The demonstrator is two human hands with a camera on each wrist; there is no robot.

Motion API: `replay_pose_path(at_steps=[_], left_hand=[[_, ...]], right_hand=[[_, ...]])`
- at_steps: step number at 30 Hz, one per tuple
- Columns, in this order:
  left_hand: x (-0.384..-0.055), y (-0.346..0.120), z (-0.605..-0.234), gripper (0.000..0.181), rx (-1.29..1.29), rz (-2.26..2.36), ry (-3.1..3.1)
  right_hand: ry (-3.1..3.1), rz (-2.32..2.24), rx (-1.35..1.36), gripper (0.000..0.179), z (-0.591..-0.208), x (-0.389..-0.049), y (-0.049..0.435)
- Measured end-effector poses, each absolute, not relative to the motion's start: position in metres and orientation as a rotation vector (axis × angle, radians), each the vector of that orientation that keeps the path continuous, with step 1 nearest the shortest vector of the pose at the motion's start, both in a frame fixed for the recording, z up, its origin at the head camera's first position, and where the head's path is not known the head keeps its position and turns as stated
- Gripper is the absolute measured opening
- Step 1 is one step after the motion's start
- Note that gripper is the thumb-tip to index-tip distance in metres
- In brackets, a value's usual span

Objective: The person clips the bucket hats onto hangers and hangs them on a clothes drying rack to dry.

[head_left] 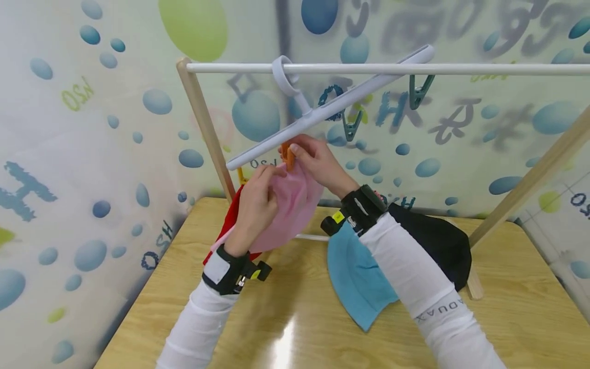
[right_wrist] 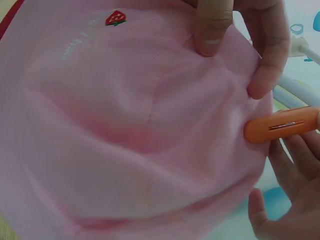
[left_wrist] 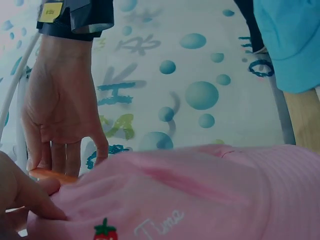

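Observation:
A pink bucket hat (head_left: 297,210) with a strawberry patch (right_wrist: 116,18) hangs below the left half of a tilted white clip hanger (head_left: 313,117). My left hand (head_left: 258,205) pinches the top of the hat's crown between thumb and fingers. Beside it, my right hand (head_left: 324,164) grips an orange clip (right_wrist: 280,124), whose tip lies over the hat's edge in the right wrist view. Whether its jaws bite the cloth firmly, I cannot tell. Behind the pink hat, a red hat (head_left: 229,220) is partly hidden, below a yellow clip (head_left: 241,176) at the hanger's low end.
The hanger hooks over a white rod (head_left: 484,70) on a wooden-legged rack (head_left: 203,118). Two green clips, a lower one (head_left: 352,125) and a higher one (head_left: 419,92), dangle from its right half. A blue bucket hat (head_left: 357,277) and a black hat (head_left: 438,241) lie on the wooden table (head_left: 152,318).

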State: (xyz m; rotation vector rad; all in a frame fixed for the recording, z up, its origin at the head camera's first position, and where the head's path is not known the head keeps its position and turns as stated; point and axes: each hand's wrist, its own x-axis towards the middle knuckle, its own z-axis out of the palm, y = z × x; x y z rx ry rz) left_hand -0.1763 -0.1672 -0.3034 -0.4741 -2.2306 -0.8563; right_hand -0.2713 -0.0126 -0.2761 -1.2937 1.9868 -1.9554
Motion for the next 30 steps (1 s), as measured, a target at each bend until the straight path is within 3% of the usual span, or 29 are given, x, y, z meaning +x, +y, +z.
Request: replay_pose_path(at_steps=[6,19,30], left_hand=[[-0.176,-0.166,-0.311,0.038,-0.463,-0.847,-2.215],[-0.180,-0.166,-0.314,0.034,-0.501,-0.816,-2.224],[-0.177,-0.158,-0.308,0.031,-0.578,-0.782,-2.176]], right_hand=[[2.006,-1.973,-1.247,0.040,-0.286,-0.267,-0.013],[2.113,-2.301,-1.165,0.029,-0.306,-0.276,0.018],[2.209,-2.241,-1.046,0.030,-0.314,-0.283,0.048]])
